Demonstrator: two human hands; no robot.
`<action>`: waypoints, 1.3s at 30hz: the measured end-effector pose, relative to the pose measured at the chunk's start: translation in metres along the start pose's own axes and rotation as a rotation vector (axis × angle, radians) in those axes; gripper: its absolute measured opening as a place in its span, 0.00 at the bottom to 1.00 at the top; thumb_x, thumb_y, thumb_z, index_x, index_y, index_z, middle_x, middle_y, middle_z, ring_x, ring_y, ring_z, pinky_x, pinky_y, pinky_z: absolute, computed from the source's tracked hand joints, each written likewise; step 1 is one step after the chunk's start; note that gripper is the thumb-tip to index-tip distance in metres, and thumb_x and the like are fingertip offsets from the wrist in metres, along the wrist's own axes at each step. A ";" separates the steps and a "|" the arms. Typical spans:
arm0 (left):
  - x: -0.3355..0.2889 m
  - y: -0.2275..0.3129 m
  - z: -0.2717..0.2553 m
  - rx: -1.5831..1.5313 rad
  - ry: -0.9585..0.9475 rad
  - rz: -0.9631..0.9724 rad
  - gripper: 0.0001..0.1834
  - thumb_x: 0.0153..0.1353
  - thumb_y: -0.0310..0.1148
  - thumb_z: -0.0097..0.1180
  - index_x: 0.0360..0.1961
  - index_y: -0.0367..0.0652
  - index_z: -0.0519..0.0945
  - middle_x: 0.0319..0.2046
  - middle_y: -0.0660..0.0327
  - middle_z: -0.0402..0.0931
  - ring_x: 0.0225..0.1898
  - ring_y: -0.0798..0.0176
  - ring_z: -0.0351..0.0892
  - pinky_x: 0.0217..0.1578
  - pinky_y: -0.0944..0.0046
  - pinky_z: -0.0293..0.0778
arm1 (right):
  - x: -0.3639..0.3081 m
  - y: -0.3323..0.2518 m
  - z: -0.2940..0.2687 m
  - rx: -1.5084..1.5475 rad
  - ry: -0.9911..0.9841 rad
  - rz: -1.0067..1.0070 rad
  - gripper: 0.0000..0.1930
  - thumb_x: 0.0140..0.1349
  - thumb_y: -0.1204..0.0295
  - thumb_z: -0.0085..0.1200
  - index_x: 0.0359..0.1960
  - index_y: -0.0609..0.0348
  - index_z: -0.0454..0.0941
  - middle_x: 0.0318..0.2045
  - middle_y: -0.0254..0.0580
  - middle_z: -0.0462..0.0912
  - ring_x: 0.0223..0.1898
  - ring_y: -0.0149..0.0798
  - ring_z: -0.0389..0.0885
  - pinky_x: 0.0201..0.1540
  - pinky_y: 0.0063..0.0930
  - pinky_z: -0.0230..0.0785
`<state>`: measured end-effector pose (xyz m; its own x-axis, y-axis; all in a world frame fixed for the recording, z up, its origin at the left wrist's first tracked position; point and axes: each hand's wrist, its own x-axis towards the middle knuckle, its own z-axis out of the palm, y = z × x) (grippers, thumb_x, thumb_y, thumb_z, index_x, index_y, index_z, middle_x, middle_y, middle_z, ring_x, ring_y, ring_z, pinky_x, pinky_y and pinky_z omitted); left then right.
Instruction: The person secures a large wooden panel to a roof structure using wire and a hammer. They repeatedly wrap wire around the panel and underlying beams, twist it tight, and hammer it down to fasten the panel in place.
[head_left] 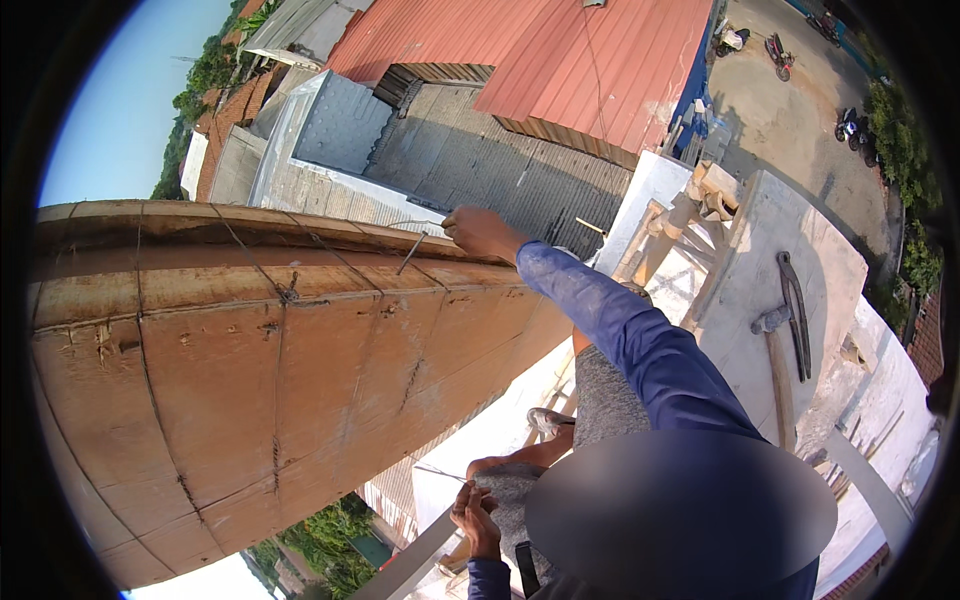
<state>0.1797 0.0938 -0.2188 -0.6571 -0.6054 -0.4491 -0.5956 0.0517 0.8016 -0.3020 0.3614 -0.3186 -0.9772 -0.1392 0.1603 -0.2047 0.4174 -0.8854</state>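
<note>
Head view: the left hand (476,520) pinches a thin wire (441,472) near the wooden box (220,370); the right hand (488,235) curls its fingers (455,224) at the box's upper edge, contents unclear, seemingly for reaching the dark wires (277,425) around it.

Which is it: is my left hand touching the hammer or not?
Apart. The head view shows a wide gap: left hand at lower middle, hammer lying well to its right.
</note>
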 end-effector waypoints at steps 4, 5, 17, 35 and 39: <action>0.007 0.015 0.062 -0.316 0.027 -0.076 0.07 0.67 0.27 0.55 0.43 0.37 0.81 0.28 0.57 0.83 0.25 0.65 0.80 0.28 0.66 0.76 | -0.037 0.009 -0.042 0.182 -0.010 0.081 0.14 0.62 0.65 0.57 0.44 0.58 0.87 0.39 0.52 0.88 0.43 0.58 0.85 0.44 0.47 0.76; 0.008 0.016 0.066 -0.411 -0.002 -0.067 0.06 0.67 0.26 0.55 0.43 0.38 0.81 0.28 0.57 0.82 0.26 0.65 0.80 0.29 0.65 0.76 | -0.047 0.008 -0.051 0.171 -0.031 0.082 0.14 0.63 0.66 0.56 0.45 0.59 0.86 0.39 0.54 0.87 0.41 0.56 0.85 0.44 0.45 0.76; -0.025 0.021 -0.030 -0.118 -0.050 -0.024 0.12 0.68 0.32 0.57 0.46 0.35 0.81 0.28 0.57 0.82 0.22 0.64 0.81 0.25 0.65 0.77 | -0.098 -0.021 -0.106 0.747 -0.326 0.505 0.15 0.66 0.70 0.60 0.44 0.75 0.81 0.31 0.41 0.81 0.25 0.31 0.77 0.21 0.26 0.72; 0.011 0.042 0.047 -0.412 -0.155 -0.135 0.08 0.64 0.31 0.60 0.37 0.36 0.81 0.28 0.55 0.84 0.24 0.59 0.84 0.25 0.64 0.80 | -0.167 -0.064 -0.113 0.694 -0.112 0.339 0.22 0.63 0.76 0.63 0.56 0.78 0.77 0.33 0.45 0.84 0.24 0.27 0.76 0.25 0.23 0.72; -0.024 0.015 -0.018 -0.246 -0.063 -0.192 0.10 0.66 0.37 0.58 0.42 0.43 0.82 0.28 0.60 0.83 0.23 0.65 0.80 0.24 0.68 0.74 | -0.154 -0.046 -0.131 0.800 -0.143 0.535 0.19 0.62 0.78 0.61 0.51 0.82 0.76 0.34 0.47 0.84 0.23 0.29 0.79 0.23 0.24 0.75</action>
<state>0.1948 0.0952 -0.1895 -0.5755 -0.5345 -0.6189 -0.5872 -0.2568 0.7677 -0.1494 0.4816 -0.2453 -0.9032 -0.2383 -0.3569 0.4146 -0.2694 -0.8692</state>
